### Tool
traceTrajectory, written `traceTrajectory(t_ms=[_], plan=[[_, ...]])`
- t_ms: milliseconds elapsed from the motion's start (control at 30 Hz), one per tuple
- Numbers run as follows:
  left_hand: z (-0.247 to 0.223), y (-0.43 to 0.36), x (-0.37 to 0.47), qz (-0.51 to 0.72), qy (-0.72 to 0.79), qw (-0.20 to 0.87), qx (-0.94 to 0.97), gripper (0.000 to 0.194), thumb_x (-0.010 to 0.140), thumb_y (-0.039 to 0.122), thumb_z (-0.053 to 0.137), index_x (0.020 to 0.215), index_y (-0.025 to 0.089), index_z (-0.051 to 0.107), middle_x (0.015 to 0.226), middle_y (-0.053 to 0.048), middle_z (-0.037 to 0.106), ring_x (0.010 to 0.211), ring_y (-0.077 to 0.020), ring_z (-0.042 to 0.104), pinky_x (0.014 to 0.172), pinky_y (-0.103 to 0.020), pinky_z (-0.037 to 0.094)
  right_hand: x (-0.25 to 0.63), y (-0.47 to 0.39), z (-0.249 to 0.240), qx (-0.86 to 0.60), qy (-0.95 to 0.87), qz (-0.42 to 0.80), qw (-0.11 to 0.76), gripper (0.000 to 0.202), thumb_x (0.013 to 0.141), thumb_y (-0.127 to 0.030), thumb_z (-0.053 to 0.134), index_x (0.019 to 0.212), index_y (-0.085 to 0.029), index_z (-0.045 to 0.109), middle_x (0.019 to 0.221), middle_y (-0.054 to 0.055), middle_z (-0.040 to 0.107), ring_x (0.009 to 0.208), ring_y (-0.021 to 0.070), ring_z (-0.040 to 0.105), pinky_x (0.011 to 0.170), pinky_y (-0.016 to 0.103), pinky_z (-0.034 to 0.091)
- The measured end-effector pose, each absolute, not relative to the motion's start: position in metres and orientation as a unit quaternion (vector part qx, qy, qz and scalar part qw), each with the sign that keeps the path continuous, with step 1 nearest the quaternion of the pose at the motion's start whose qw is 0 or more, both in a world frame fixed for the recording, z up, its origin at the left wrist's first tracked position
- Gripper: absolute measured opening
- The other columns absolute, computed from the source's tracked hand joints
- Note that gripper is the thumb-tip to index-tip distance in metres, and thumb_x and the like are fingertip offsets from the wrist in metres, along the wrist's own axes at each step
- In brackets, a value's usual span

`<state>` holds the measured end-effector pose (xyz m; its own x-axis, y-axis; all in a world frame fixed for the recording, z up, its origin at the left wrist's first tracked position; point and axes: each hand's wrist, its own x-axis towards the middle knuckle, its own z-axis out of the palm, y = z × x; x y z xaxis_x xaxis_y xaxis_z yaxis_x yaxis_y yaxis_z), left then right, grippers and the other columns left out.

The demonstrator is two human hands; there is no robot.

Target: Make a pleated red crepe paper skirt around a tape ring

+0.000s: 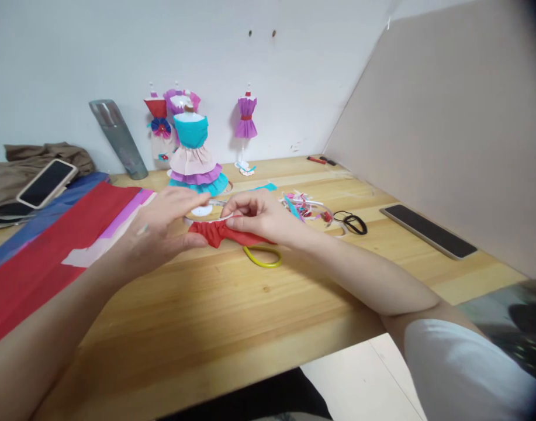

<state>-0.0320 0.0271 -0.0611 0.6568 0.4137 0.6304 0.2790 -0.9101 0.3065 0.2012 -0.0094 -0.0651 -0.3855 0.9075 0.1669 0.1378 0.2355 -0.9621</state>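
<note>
Between the worktop's (197,304) front and back edges, I found the red fabric strip (212,233) part-gathered, part-flat, pinched in the right hand (262,217), the left hand's (160,225) fingers apart.

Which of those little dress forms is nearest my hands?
The turquoise-topped one with the tiered skirt, standing just beyond your left hand; the others stand farther back.

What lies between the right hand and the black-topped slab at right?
Head view shows mainly a heap of coloured scraps by the right hand, then a black loop nearer the slab.
</note>
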Motion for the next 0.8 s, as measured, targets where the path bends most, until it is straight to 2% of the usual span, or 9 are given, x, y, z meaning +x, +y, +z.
traceTrajectory(t_ms=[100,167,233,333,400,500,567,667,800], plan=[[-0.062,0.027,-0.033,0.471,0.258,0.180,0.824,0.049,0.087,0.049,0.069,0.129,0.026,0.065,0.130,-0.008,0.067,0.124,-0.0288,0.059,0.108,-0.046,0.045,0.202,-0.006,-0.065,-0.384,-0.599,0.547,0.441,0.015,0.068,-0.025,0.072,0.076,-0.015,0.064,0.059,-0.005,0.058,0.050,0.0067,0.047,0.050,0.020,0.032],[-0.068,0.027,-0.029,0.600,0.302,0.266,0.691,0.034,0.092,0.052,0.060,0.105,0.023,0.072,0.103,-0.006,0.072,0.101,-0.0224,0.067,0.093,-0.040,0.054,0.202,-0.003,-0.066,-0.378,-0.550,0.580,0.468,0.018,0.064,-0.024,0.075,0.076,-0.015,0.064,0.064,-0.003,0.063,0.053,0.0075,0.052,0.052,0.020,0.037],[-0.077,0.026,-0.021,0.652,0.326,0.384,0.566,0.047,0.092,0.062,0.054,0.078,0.020,0.069,0.075,-0.003,0.066,0.073,-0.0166,0.065,0.073,-0.033,0.057,0.202,0.000,-0.066,-0.378,-0.517,0.591,0.490,0.019,0.063,-0.023,0.077,0.075,-0.015,0.065,0.065,-0.003,0.065,0.056,0.0082,0.056,0.055,0.020,0.041],[-0.090,0.018,-0.005,0.536,0.344,0.589,0.497,0.060,0.075,0.077,0.064,0.076,0.018,0.067,0.073,-0.005,0.067,0.068,-0.0179,0.065,0.062,-0.033,0.057,0.201,0.002,-0.068,-0.388,-0.494,0.585,0.513,0.018,0.063,-0.022,0.077,0.074,-0.015,0.065,0.065,-0.003,0.066,0.058,0.0086,0.057,0.058,0.021,0.043],[-0.094,0.008,0.006,0.462,0.357,0.657,0.477,0.058,0.056,0.067,0.085,0.080,0.018,0.067,0.077,-0.005,0.068,0.075,-0.0222,0.069,0.063,-0.035,0.059,0.199,0.002,-0.070,-0.393,-0.488,0.582,0.518,0.016,0.064,-0.021,0.076,0.073,-0.015,0.065,0.065,-0.002,0.066,0.058,0.0090,0.057,0.058,0.021,0.044],[-0.093,-0.008,0.017,0.431,0.334,0.675,0.497,0.047,0.057,0.041,0.091,0.089,0.016,0.069,0.091,-0.006,0.071,0.085,-0.0208,0.069,0.066,-0.030,0.059,0.195,-0.001,-0.073,-0.394,-0.488,0.583,0.517,0.015,0.064,-0.021,0.076,0.073,-0.015,0.066,0.066,-0.002,0.066,0.060,0.0097,0.058,0.059,0.022,0.044],[-0.090,-0.014,0.019,0.440,0.332,0.662,0.508,0.034,0.065,0.031,0.086,0.090,0.016,0.069,0.085,-0.004,0.071,0.074,-0.0148,0.066,0.062,-0.025,0.055,0.193,-0.003,-0.074,-0.394,-0.486,0.585,0.515,0.015,0.063,-0.020,0.077,0.072,-0.015,0.066,0.066,-0.001,0.067,0.061,0.0101,0.059,0.060,0.022,0.045],[-0.088,-0.016,0.018,0.450,0.341,0.651,0.507,0.021,0.069,0.026,0.083,0.077,0.016,0.066,0.063,0.001,0.066,0.057,-0.0099,0.059,0.054,-0.021,0.049,0.191,-0.004,-0.076,-0.395,-0.484,0.584,0.518,0.016,0.062,-0.021,0.077,0.073,-0.016,0.066,0.064,-0.002,0.066,0.059,0.0098,0.057,0.059,0.022,0.044],[-0.087,-0.016,0.016,0.450,0.338,0.643,0.520,0.024,0.068,0.028,0.082,0.068,0.016,0.061,0.054,0.002,0.061,0.049,-0.0080,0.053,0.047,-0.019,0.042,0.191,-0.002,-0.078,-0.402,-0.493,0.560,0.531,0.018,0.063,-0.023,0.076,0.074,-0.016,0.065,0.059,-0.004,0.061,0.055,0.0085,0.052,0.055,0.020,0.038]])
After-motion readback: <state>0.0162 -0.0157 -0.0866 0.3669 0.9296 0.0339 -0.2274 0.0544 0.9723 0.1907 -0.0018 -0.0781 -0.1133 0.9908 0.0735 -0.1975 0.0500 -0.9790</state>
